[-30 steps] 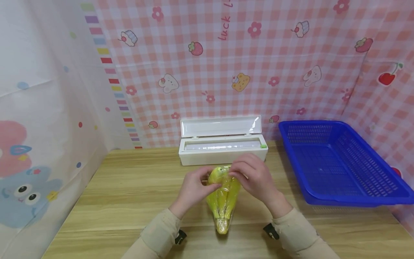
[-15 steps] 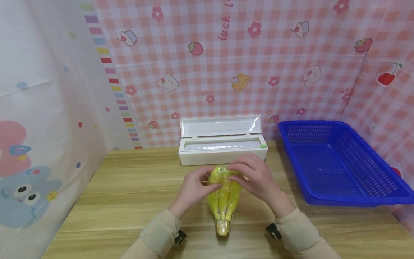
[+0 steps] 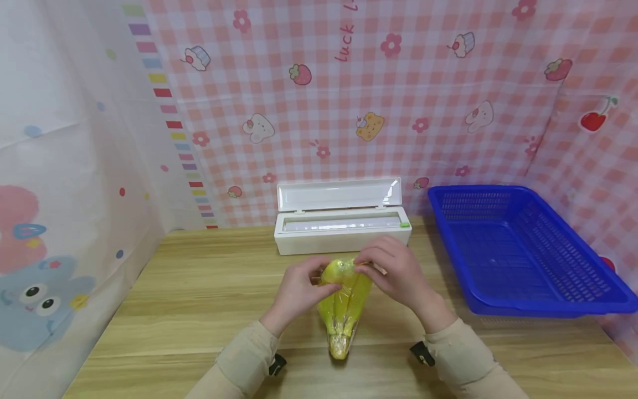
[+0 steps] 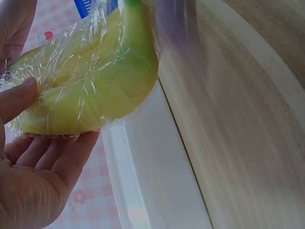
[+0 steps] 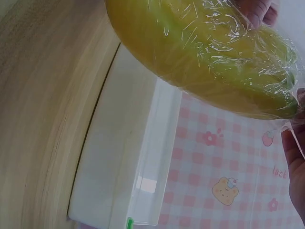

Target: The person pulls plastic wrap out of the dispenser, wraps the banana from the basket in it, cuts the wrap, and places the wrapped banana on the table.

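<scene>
A bunch of yellow-green bananas (image 3: 341, 310) is wrapped in clear cling film (image 5: 224, 33), its stem end toward the person in the head view. My left hand (image 3: 299, 288) grips the bunch from the left, thumb on top and fingers underneath, as the left wrist view shows on the bananas (image 4: 105, 90). At the far right tips, my right hand (image 3: 391, 271) pinches the film between thumb and fingers. That hand (image 5: 295, 148) appears only partly at the edge of the right wrist view. The wrapped bunch is held up in front of the dispenser.
Behind the hands stands a white cling film dispenser (image 3: 344, 239), lid raised, with a roll inside and a green slider at its right end. A blue plastic basket (image 3: 456, 266) stands to the right on the wooden table (image 3: 199, 310). A checked cloth hangs behind.
My right fingers have shifted over the far end of the bananas and come together on the film. The stem end has moved slightly left. My left hand keeps its hold.
</scene>
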`<state>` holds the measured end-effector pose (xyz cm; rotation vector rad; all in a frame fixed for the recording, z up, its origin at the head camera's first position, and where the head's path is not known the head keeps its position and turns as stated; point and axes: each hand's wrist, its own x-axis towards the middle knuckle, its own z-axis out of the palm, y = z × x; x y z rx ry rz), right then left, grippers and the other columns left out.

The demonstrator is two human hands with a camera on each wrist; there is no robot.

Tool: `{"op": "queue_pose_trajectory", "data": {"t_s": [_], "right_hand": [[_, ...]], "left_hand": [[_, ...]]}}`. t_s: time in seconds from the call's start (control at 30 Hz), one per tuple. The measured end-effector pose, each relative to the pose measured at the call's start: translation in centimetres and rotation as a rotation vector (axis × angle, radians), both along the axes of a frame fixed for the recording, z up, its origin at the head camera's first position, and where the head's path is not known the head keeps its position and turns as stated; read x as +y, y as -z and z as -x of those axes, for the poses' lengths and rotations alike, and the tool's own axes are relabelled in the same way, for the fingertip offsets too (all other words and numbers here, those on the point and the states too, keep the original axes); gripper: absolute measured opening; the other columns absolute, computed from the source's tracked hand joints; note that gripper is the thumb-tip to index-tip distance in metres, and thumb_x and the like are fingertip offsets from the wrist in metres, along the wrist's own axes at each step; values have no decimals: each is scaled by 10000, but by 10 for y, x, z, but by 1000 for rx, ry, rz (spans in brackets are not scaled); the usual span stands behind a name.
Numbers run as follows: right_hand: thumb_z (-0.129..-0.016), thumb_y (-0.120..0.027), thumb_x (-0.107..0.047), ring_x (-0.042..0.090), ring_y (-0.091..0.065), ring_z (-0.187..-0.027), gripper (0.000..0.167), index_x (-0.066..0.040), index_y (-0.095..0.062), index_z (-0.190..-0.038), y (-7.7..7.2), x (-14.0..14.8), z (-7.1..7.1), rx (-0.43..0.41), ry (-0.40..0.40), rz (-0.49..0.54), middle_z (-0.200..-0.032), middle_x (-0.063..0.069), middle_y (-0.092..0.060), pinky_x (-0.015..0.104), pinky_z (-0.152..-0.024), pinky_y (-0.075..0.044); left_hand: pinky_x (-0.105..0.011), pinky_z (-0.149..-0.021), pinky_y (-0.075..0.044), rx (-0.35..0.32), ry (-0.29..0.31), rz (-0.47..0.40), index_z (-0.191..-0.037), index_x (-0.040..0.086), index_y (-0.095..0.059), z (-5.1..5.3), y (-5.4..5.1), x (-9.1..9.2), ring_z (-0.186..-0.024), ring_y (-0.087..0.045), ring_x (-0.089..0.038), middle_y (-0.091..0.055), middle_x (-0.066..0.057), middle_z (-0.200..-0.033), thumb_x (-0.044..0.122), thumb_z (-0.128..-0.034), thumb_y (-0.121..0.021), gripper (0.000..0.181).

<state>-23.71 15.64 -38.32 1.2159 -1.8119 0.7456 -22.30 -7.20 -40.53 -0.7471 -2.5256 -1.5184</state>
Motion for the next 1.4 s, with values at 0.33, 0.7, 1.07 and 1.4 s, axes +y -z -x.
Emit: {"op": "queue_pose_trajectory", "data": {"t_s": [0.33, 0.7, 1.07, 1.4], "right_hand": [[-957, -639, -389, 190, -607, -826, 318, -83, -711, -913, 0, 0, -2, 1, 38, -34, -899, 4, -663, 317, -728, -515], [-1011, -573, -269, 202, -611, -842, 254, -93, -665, -852, 0, -6, -4, -13, 56, -75, -882, 6, -657, 339, -760, -526], [-1047, -459, -301, 177, -561, -775, 308, -80, -565, -861, -1, -4, -1, -85, 50, -128, -824, 7, -591, 322, -703, -492], [-1025, -426, -325, 106, -473, -735, 297, -88, -544, -890, -3, 0, 8, -236, -83, -211, -815, -23, -510, 260, -636, -469]], "left_hand": [[-258, -772, -581, 45, -2, 16, -1135, 79, -692, -1, 1, 1, -903, -689, -193, -717, -45, -1049, 96, -783, -830, 378], [-253, -802, -568, 141, -25, 102, -1152, 75, -684, 0, 1, 3, -941, -671, -176, -712, -43, -1078, 100, -783, -833, 399], [-268, -740, -560, 262, -3, 147, -1110, 57, -693, 0, 0, 5, -843, -648, -134, -718, -33, -1018, 77, -758, -850, 386], [-288, -750, -567, 367, 44, 177, -1088, 58, -692, 3, 4, 4, -851, -663, -141, -724, -37, -1015, 69, -746, -857, 380]]}}
